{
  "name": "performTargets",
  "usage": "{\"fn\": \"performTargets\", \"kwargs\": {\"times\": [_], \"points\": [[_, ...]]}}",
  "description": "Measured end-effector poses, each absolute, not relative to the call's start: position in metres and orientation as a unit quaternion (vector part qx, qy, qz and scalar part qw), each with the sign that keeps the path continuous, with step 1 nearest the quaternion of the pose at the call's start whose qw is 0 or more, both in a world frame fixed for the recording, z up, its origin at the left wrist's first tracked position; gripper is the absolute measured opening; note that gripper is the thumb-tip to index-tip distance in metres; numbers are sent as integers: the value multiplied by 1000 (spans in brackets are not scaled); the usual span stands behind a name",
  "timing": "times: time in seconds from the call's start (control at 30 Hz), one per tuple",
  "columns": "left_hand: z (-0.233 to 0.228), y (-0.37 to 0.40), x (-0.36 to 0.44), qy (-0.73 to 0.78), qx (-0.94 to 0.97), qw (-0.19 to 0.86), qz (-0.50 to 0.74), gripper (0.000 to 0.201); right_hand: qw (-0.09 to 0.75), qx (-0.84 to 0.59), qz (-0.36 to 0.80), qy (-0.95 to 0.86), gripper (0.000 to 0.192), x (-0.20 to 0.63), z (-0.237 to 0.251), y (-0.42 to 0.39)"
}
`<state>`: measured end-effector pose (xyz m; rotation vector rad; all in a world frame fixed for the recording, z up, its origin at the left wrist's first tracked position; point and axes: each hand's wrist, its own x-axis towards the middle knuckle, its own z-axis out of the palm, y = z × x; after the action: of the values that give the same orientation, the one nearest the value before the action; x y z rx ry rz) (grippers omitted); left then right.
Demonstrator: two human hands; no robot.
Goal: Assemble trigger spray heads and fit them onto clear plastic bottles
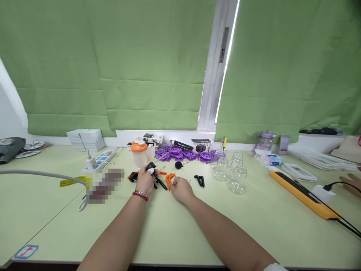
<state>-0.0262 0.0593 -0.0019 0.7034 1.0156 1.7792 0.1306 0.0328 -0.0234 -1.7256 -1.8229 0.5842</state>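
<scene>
My left hand (145, 182) is closed around a black plastic clamp-like part (160, 182) with dark handle-shaped arms; a thin metal rod sticks out beyond it. Just to the right, the fingers of my right hand (182, 189) are pinched at an orange looped plastic piece (169, 180), partly hiding what they grip. Another black and orange part (133, 176) lies beside my left hand. Behind my hands rests a round black knob (178, 165) on a metal rod. Two short black bent pieces (199, 180) lie right of my right hand.
Purple plastic parts (188, 154) are heaped at the back with small boxes (201, 145). An orange-lidded cup (139, 155) stands left of them. Clear containers (236, 184) cluster right. Farther right are an orange power strip (301, 195) and another person's hand (352, 183).
</scene>
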Motion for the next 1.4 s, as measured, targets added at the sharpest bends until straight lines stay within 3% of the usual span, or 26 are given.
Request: {"fn": "performTargets", "kwargs": {"times": [0.33,0.53,0.77,0.87,1.03,1.17,1.4], "points": [[-1,60,-30,375,297,516,710,31,230,-625,144,-731,15,116,-19,31],[2,54,-28,348,329,531,698,19,209,-643,146,-722,14,113,-13,27],[1,52,-25,344,343,530,695,27,237,-644,164,-709,14,113,-12,27],[1,53,-25,343,328,516,713,29,299,-617,237,-688,22,120,-7,29],[4,51,-26,340,326,504,724,30,429,-510,496,-556,21,166,15,26],[7,43,-15,356,375,533,670,32,433,-370,666,-482,29,219,18,13],[4,24,18,353,488,593,534,24,426,-334,741,-397,28,255,-20,8]]}}
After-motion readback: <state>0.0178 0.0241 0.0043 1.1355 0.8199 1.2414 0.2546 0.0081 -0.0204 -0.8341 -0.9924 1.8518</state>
